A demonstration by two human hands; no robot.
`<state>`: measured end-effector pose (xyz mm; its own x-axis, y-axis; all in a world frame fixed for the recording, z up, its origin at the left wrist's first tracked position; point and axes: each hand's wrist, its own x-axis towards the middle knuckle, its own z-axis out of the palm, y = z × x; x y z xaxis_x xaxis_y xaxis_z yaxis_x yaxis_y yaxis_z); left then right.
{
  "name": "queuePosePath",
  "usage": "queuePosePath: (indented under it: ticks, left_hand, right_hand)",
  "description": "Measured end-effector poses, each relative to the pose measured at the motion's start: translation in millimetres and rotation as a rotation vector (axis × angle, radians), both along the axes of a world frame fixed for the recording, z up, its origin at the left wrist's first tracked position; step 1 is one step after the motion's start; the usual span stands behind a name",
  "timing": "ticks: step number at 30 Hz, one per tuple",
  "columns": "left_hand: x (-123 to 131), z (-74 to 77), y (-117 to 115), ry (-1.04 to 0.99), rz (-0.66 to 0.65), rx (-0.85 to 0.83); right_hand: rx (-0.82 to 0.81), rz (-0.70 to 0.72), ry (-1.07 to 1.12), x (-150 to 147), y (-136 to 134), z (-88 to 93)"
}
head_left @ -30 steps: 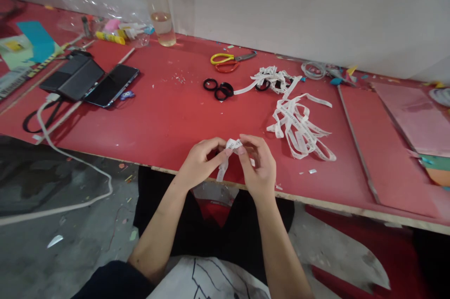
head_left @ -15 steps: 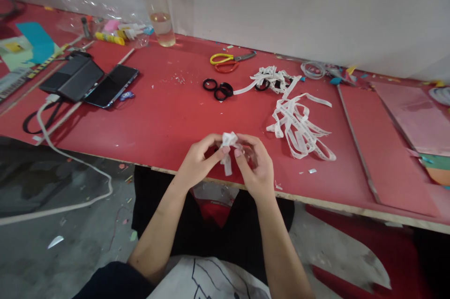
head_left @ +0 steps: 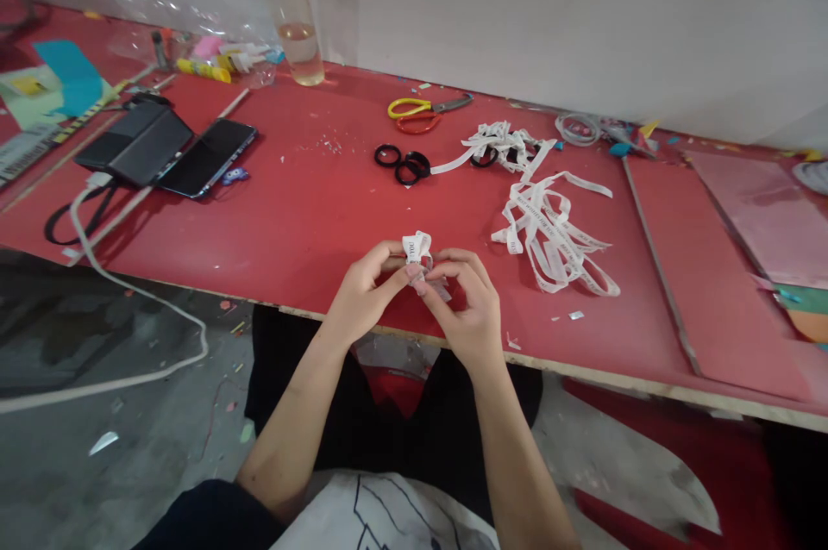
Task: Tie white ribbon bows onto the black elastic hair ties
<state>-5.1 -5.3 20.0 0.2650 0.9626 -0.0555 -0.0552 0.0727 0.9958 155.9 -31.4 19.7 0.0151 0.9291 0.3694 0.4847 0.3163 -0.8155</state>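
Looped white ribbon [head_left: 417, 246] rises farther toward the wall [head_left: 549, 15] than half a second ago, and the loose end that hung toward the person now shows by the right thumb. Two bare hands hold the piece just above the red worktop [head_left: 278, 227], near its front edge. Fingers of the left hand [head_left: 363, 287] are pinched nearly shut on the ribbon's base; the right hand [head_left: 471, 300] closes there too, thumb tip beside the left thumb, with a rounded gap between thumb and forefinger behind the pinch. The ribbon's long axis runs from the thumbs away from the person, loops pointing to the wall, while the sheer end slants right and back toward the person. Part of the lettering reads "YOU." Beyond lie black rings [head_left: 388, 155] and scissors [head_left: 409, 109], blades pointing right; a tangle of printed ribbon [head_left: 549, 235] lies to the right.
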Motion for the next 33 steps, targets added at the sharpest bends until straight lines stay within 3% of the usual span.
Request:
queuePosePath:
  ticks: [13,24,33]
  left_hand:
    - [0.9,-1.1,0.5,-0.032,0.031,-0.01]
    - [0.7,0.0,-1.1,0.011,0.027,0.01]
    - [2.2,0.6,-0.7,-0.066,0.121,-0.012]
  right_hand:
    - [0.054,0.03,-0.029,-0.7,0.2,1.9]
    - [-0.01,0.107,0.022,1.4,1.6,0.8]
    - [-0.033,0.093,0.057,0.8,1.0,1.7]
